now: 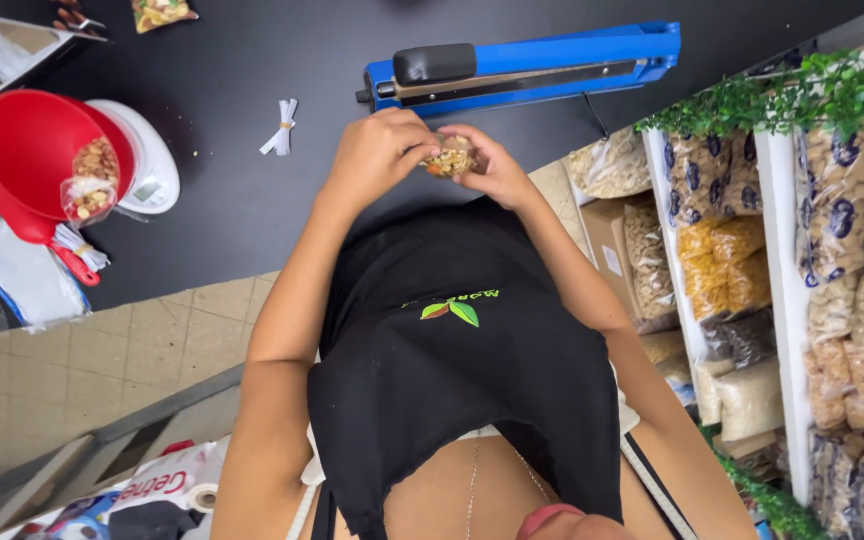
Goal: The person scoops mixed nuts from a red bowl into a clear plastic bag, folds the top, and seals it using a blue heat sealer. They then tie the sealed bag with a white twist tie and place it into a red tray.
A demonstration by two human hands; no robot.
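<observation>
Black apron (472, 370) fills the foreground; beyond it, left hand (377, 150) and right hand (497, 165) pinch a small nut bag (450, 160) at the counter (232, 180) edge, just before the blue sealer (542, 65). Bare counter lies left of the sealer, toward the red funnel (37, 150) on a scale (152, 165).

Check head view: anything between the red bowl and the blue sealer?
Yes: a small white bundle of ties lies on the black counter between the red bowl and the blue sealer.

A small dry-goods shop: shelves (774, 300) of bagged nuts (842, 200), blue heat sealer (532, 65), scale (147, 160) on black counter (232, 190).
</observation>
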